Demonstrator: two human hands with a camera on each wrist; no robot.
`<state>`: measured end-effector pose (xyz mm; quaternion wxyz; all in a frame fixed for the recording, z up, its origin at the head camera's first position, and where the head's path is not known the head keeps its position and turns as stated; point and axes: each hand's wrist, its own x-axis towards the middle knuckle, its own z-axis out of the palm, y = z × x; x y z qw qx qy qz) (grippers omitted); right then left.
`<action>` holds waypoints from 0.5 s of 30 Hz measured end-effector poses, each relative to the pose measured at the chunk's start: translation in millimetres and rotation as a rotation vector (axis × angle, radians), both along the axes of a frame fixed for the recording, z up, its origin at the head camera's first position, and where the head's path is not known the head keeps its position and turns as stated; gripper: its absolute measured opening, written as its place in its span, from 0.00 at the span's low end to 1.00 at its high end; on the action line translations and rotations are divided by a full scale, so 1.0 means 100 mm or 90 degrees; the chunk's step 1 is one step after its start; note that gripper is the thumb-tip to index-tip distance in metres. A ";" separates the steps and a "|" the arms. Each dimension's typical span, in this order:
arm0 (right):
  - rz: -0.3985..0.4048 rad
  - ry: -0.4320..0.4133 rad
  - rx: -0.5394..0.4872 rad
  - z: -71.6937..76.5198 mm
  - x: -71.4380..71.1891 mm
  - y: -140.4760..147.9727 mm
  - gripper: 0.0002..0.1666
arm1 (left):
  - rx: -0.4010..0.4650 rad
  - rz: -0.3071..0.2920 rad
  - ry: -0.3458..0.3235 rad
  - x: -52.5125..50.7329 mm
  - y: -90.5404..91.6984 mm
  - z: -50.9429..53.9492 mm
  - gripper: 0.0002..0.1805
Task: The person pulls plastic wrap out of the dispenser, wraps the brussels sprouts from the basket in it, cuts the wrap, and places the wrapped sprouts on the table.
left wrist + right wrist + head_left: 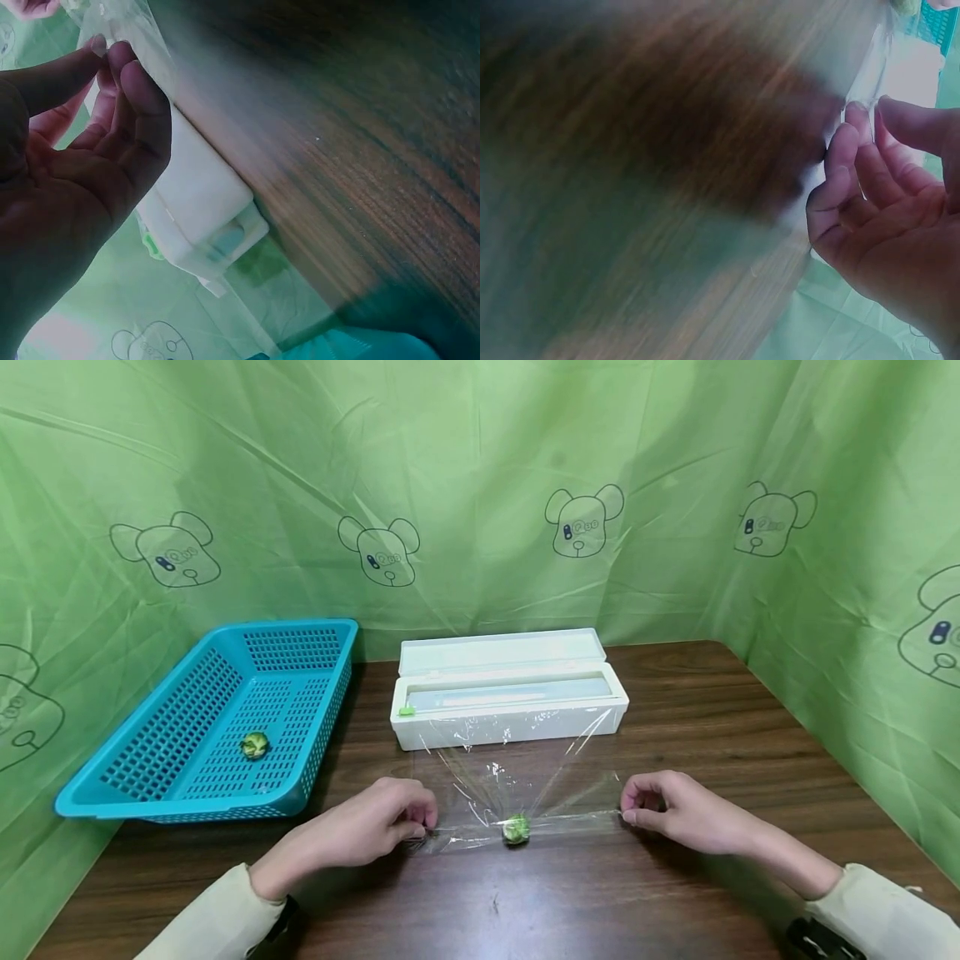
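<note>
Clear plastic wrap (487, 785) runs from the front of an open white wrap dispenser box (510, 724) toward me. My left hand (375, 822) pinches its near left corner between thumb and fingertips. At the other corner, my right hand (675, 810) pinches the film the same way. Between the hands, a small green Brussels sprout (516, 829) lies at the film's near edge, with creases fanning out from it. How far the film covers the sprout I cannot tell. In the left wrist view, the left hand (90, 127) holds the film at its fingertips; the right wrist view is blurred.
A blue perforated basket (300, 781) stands at the left with another Brussels sprout (255, 745) inside. The dispenser's lid (502, 650) is flipped back, and a green slider (407, 711) sits at its left end. Green cloth (480, 485) hangs behind the dark wooden table (585, 902).
</note>
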<state>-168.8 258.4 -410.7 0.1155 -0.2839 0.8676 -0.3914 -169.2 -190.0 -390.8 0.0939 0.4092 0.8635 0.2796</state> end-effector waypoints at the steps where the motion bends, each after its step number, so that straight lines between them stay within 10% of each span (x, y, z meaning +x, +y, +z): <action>1: -0.005 0.000 0.002 0.00 0.00 0.00 0.05 | -0.003 0.003 -0.001 -0.01 0.00 0.00 0.13; 15: -0.085 0.109 0.030 0.17 0.14 -0.10 0.14 | -0.036 0.040 -0.010 -0.02 -0.03 0.03 0.18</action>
